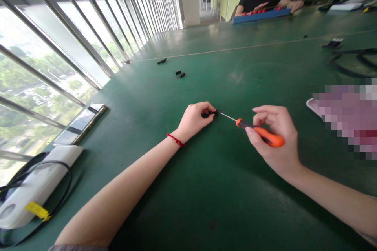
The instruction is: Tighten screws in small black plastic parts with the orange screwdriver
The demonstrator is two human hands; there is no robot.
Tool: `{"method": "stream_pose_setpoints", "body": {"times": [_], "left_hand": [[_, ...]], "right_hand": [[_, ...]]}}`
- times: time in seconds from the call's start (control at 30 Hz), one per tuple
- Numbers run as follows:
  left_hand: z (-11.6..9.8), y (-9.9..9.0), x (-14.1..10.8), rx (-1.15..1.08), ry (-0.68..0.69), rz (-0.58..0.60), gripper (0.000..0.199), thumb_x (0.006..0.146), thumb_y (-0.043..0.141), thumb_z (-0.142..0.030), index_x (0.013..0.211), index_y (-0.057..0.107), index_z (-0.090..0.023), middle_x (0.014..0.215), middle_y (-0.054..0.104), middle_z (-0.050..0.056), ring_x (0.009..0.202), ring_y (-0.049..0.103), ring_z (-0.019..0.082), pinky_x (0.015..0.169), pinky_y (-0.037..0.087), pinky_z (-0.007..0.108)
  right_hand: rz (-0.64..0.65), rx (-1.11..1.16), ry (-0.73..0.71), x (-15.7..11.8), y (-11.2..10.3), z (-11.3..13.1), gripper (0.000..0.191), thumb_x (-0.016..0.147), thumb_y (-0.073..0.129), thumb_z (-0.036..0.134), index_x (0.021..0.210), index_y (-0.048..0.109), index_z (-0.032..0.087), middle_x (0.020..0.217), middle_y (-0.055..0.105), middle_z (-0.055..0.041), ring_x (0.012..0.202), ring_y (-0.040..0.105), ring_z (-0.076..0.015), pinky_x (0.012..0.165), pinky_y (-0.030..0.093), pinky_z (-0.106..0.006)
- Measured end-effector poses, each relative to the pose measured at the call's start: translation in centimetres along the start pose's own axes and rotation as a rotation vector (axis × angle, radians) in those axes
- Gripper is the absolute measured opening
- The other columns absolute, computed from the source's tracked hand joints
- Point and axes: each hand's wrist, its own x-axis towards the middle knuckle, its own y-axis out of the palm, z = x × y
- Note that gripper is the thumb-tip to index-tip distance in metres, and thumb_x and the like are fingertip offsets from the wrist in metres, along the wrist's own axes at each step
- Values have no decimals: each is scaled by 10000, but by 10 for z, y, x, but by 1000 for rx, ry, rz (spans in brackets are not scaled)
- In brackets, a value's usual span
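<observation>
A small black part (217, 112) is pinched between the thumb and fingers of my left hand (198, 117), just above the green table (182, 196). My right hand (278, 141) holds a screwdriver (269, 136) by its orange and black handle, the thumb below and fingers partly raised. Its thin metal shaft points left, and the tip meets the black part at my left fingertips. Whether the tip sits in a screw is too small to tell. Farther off lie several small black pieces (180, 74) and another black piece (161, 61).
At left lie a white power strip (44, 184) with a black cable and a phone-like slab (81, 123) by the railing (123, 4). A blurred pinkish item (347, 113) and black straps (353, 60) are at right. Across the table a person sits behind a blue tray (262, 15).
</observation>
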Motion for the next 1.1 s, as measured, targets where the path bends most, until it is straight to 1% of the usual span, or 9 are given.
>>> {"method": "stream_pose_setpoints", "body": {"times": [0.17, 0.33, 0.5, 0.63, 0.7, 0.8, 0.87, 0.97, 1.1], "left_hand": [[0, 0, 0, -3, -6, 2, 152, 748, 591, -153, 864, 689, -167, 855, 720, 21, 768, 660, 143, 737, 529, 255], [0, 0, 0, 4, 2, 5, 149, 746, 596, -148, 859, 691, -165, 851, 719, 21, 760, 656, 140, 738, 529, 254], [1, 0, 0, -9, -3, 2, 150, 746, 593, -146, 860, 690, -160, 850, 719, 22, 762, 658, 137, 737, 531, 251], [1, 1, 0, -5, -7, 7, 149, 747, 593, -155, 861, 688, -164, 858, 719, 24, 774, 659, 144, 742, 534, 256], [1, 1, 0, -10, -7, 9, 145, 746, 593, -157, 858, 686, -162, 866, 719, 25, 773, 659, 145, 749, 535, 260], [0, 0, 0, -21, -4, 12, 142, 747, 591, -156, 853, 685, -162, 868, 720, 24, 774, 660, 143, 758, 535, 262], [0, 0, 0, -19, -5, 12, 142, 748, 590, -158, 853, 686, -165, 866, 721, 23, 776, 660, 144, 755, 535, 261], [0, 0, 0, -9, -7, 8, 146, 746, 593, -157, 857, 688, -167, 861, 720, 22, 771, 659, 144, 745, 535, 260], [0, 0, 0, -14, -5, 8, 144, 746, 593, -154, 855, 687, -165, 870, 723, 22, 777, 660, 143, 757, 536, 262]], "right_hand": [[26, -77, 22, -1, -1, 1, 128, 767, 645, 237, 876, 578, 251, 692, 595, 12, 608, 579, -154, 598, 482, -322], [-26, 16, -19, 0, 0, 0, 315, 717, 655, 157, 1001, 548, 243, 780, 562, 4, 671, 577, -154, 637, 505, -318], [52, -63, 33, -1, 0, -1, 128, 764, 651, 243, 870, 578, 244, 714, 611, 6, 612, 590, -155, 586, 487, -315], [-48, -22, -24, 0, 0, 1, 271, 724, 658, 182, 968, 558, 247, 819, 585, -4, 696, 596, -156, 626, 507, -309], [-7, 6, -11, 1, 0, 1, 318, 717, 660, 181, 1004, 540, 248, 733, 552, 17, 648, 573, -152, 609, 502, -309], [66, -46, 27, 0, 0, 1, 194, 749, 655, 228, 917, 559, 248, 598, 530, 35, 552, 533, -146, 547, 467, -305], [36, -78, 23, -1, 0, 1, 142, 761, 648, 239, 877, 567, 248, 637, 564, 21, 571, 545, -148, 556, 470, -308], [-38, -30, -7, 0, 0, 1, 259, 733, 650, 197, 967, 552, 249, 776, 570, 2, 671, 575, -153, 623, 502, -311], [40, -19, 23, 0, 0, 0, 283, 731, 656, 199, 984, 541, 251, 685, 540, 25, 611, 552, -148, 600, 492, -310]]}}
